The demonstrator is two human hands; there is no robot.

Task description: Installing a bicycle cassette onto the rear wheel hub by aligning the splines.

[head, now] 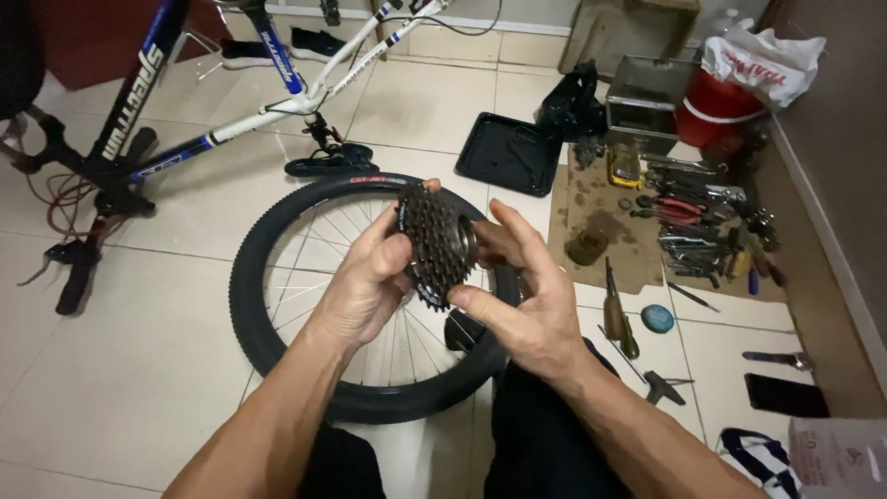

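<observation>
Dark, greasy steel: a stack of sprockets (436,242) sits in mid-air above the knees, the left hand (368,282) clasping its near side and the right hand (519,300) pinching its lower edge with thumb and fingers. Beneath lies a spoked wheel (277,305) on the tiled floor (139,370), with screwdrivers (617,310) just right; farther off stand a bicycle frame (231,120) and a black tray (508,152)

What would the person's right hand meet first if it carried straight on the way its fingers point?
Probably the gear cluster: the right hand points up-left, with its fingers already beside it.
</observation>
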